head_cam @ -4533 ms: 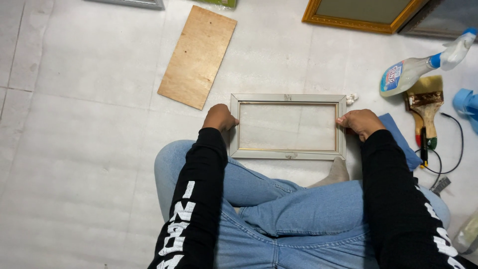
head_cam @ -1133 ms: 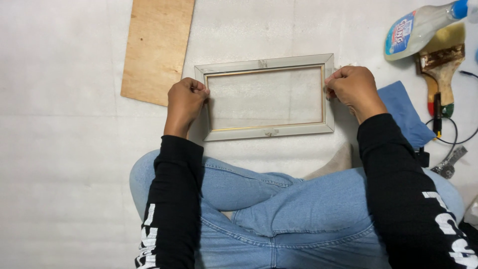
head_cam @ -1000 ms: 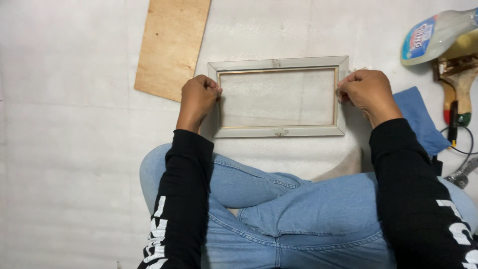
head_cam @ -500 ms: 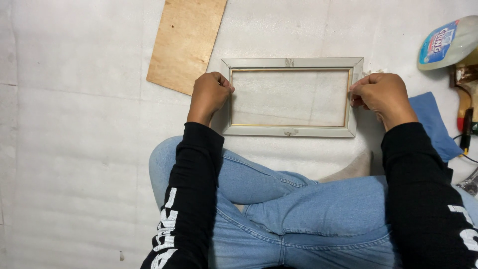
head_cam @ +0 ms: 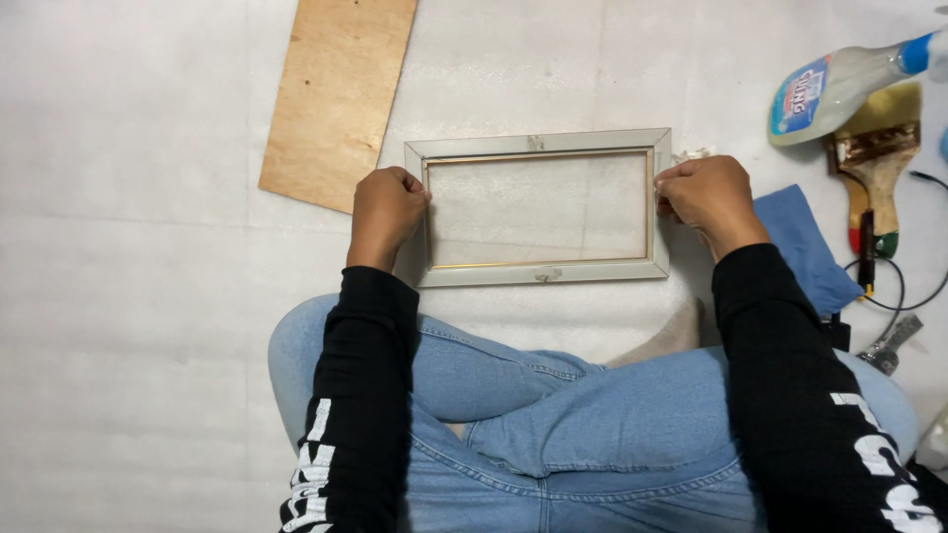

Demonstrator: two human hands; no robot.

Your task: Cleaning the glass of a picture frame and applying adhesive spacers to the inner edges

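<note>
Left hand (head_cam: 387, 209) is curled closed over the left short rail of the picture frame (head_cam: 538, 277), fingers folded on top of the rail and knuckles up; right hand (head_cam: 703, 193) is likewise clenched on the right short rail, fingertips tucked at the inner edge. Whether the thumbs reach under the rails cannot be told. Frame lies flat on the pale floor sheet (head_cam: 128, 247), directly at 12 o'clock from the crossed legs, long sides running 9 to 3. Judgement: light and stiff, a thin moulded rectangle; the mitred corners look like the weak points, so the two short rails taken symmetrically, as here, seem the sound grip. The centre looks see-through; if it is glass, it is fragile and slippery. Appearance: silver-grey rails, thin gold inner lip, small hanger tabs at mid-length of both long rails. Surroundings: plywood panel (head_cam: 336, 99) at 10 o'clock, its corner near the left hand; blue cloth (head_cam: 805, 247) at 3 o'clock just beside the right wrist; spray bottle (head_cam: 839, 87) and wide paintbrush (head_cam: 874, 163) at 2 o'clock, well apart.
</note>
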